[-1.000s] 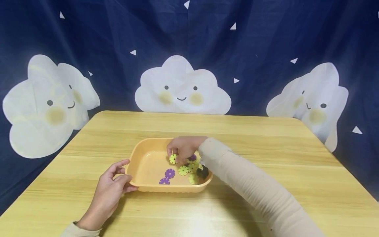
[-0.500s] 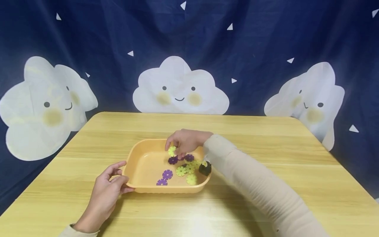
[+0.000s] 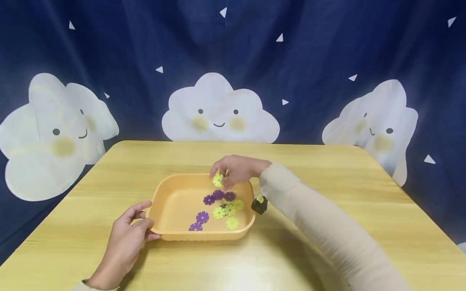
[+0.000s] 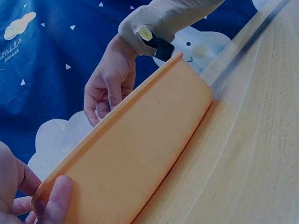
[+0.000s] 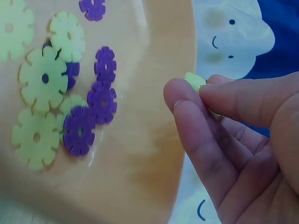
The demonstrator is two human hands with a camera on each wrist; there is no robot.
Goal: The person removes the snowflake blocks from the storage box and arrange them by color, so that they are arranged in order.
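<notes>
My right hand (image 3: pixel 236 169) pinches a yellow notched snowflake disc (image 3: pixel 218 180) between thumb and fingers, above the far rim of an orange plastic basin (image 3: pixel 174 202). In the right wrist view only a small edge of the yellow disc (image 5: pixel 194 80) shows between the fingertips. My left hand (image 3: pixel 127 238) grips the basin's left end, with the thumb and fingers at the rim; the left wrist view shows the basin's outer wall (image 4: pixel 135 140). Inside the basin, purple discs (image 3: pixel 202 217) and several yellow discs (image 3: pixel 231 222) lie flat, some overlapping toward the right side.
The basin stands on a wooden table (image 3: pixel 291 258). Behind the table hangs a dark blue curtain (image 3: pixel 309 60) printed with smiling clouds and white triangles. A small black camera (image 3: pixel 259 205) is strapped at my right wrist.
My right hand has lifted the pinched yellow disc up from inside the basin toward its far rim. Purple discs beneath it have come into sight. The left hand keeps its grip on the basin.
</notes>
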